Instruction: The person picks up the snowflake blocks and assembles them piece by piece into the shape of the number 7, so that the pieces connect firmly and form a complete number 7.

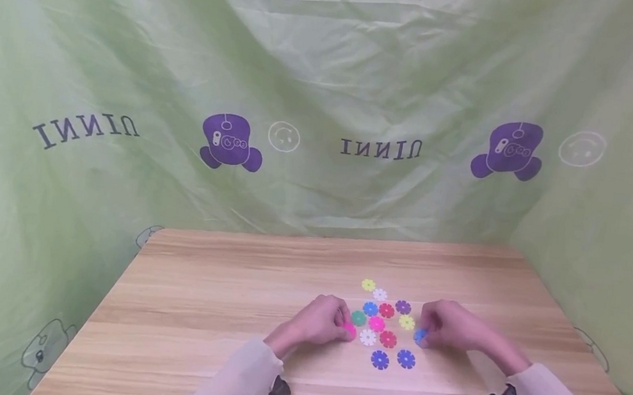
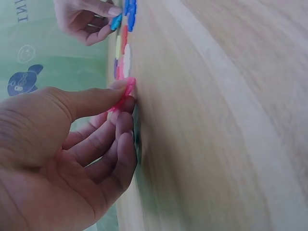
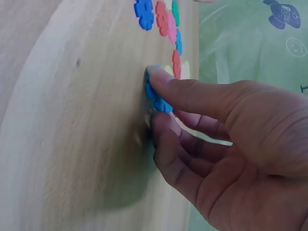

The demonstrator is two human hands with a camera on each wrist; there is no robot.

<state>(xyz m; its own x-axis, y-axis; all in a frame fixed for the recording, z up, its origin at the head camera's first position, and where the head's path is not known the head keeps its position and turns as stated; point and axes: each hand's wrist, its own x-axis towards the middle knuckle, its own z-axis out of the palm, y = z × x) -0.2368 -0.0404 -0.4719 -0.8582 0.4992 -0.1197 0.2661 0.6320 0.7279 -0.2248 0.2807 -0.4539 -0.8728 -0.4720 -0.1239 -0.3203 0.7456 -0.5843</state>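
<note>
Between thumb and fingers, the left hand pinches a pink flower-shaped disc at the left side of a group of discs; the left wrist view shows this pink disc tilted in its grip. On the group's right side the right hand pinches a light blue disc, and in the right wrist view the blue disc stands tilted under the thumb. Flat between the hands lie several discs, among them a green one, a pink one and a white one.
Two dark blue discs lie nearest the person. A yellow disc is farthest back on the wooden table. Green printed cloth hangs behind and beside the table. Dark devices are on both wrists.
</note>
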